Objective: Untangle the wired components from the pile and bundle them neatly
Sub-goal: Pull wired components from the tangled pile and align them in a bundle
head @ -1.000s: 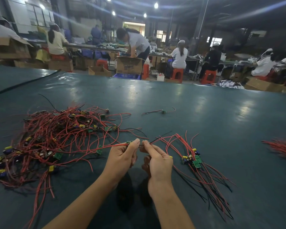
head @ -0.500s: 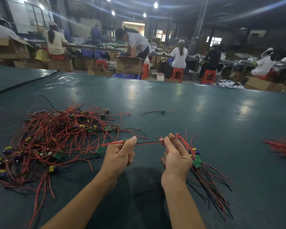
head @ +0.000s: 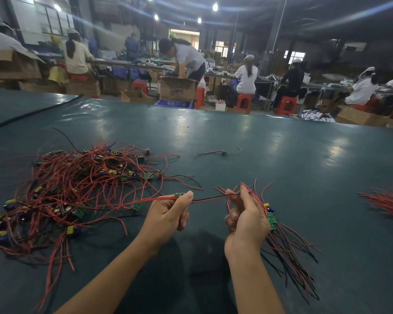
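Green table [head: 281, 168] under me, pile [head: 77, 189] at left, my left hand [head: 168, 216] pinches one wire [head: 213, 197], my right hand [head: 245, 218] closed on the bundle [head: 288, 241], probably; pull slowly.

dim hall lit by small round ceiling lamps [head: 215, 6] that flare into streaks. pale glare patches sit on the glossy dark green table top [head: 281, 155]. soft forearm shadows fall near the bottom. edges bend and blur; background is soft.
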A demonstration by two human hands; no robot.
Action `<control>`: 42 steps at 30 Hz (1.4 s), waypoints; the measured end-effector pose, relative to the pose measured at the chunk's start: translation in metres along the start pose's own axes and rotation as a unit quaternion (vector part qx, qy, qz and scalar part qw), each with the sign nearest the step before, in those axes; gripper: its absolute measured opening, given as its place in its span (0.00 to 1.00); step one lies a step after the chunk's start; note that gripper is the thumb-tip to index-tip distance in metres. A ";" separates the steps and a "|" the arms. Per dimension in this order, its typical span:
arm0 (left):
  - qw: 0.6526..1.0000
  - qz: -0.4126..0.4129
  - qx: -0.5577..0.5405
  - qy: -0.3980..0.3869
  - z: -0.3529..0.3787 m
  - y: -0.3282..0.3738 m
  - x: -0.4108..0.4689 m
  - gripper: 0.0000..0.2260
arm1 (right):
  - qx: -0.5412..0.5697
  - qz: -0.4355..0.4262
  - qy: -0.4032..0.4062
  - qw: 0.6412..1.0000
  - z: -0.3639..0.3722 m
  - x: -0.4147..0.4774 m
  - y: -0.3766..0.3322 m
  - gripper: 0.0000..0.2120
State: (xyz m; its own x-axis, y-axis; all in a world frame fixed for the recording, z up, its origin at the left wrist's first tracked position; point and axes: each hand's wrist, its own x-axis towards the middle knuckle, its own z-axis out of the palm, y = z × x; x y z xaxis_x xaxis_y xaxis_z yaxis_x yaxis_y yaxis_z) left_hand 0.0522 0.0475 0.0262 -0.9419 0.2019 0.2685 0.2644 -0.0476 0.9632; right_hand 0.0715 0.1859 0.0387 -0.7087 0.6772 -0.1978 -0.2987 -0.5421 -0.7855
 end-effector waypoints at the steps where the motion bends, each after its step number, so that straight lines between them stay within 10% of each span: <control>1: 1.000 -0.004 -0.003 -0.004 0.001 -0.001 -0.001 0.21 | -0.002 -0.008 -0.001 1.000 0.000 -0.001 -0.001 0.13; 14: 0.999 -0.026 -0.033 0.015 0.000 -0.002 -0.001 0.20 | -0.192 0.032 -0.231 0.953 0.015 -0.048 0.024 0.12; 27: 0.999 -0.045 0.002 -0.024 0.000 -0.004 0.000 0.25 | -0.005 0.037 -0.025 0.999 0.006 -0.020 -0.001 0.08; 33: 0.998 -0.067 -0.011 -0.014 -0.002 -0.008 0.003 0.26 | 0.184 0.104 0.100 0.972 -0.005 -0.007 -0.008 0.10; 42: 0.987 0.008 0.161 0.021 -0.014 -0.019 0.004 0.22 | 0.187 0.144 0.149 0.960 -0.010 -0.005 -0.010 0.07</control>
State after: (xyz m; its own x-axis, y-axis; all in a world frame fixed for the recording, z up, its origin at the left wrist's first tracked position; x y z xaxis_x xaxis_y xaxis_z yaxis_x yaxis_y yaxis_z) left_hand 0.0400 0.0352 0.0088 -0.9430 0.1621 0.2905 0.3252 0.2649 0.9078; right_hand 0.0841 0.1928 0.0418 -0.5983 0.5544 -0.5786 -0.3655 -0.8314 -0.4186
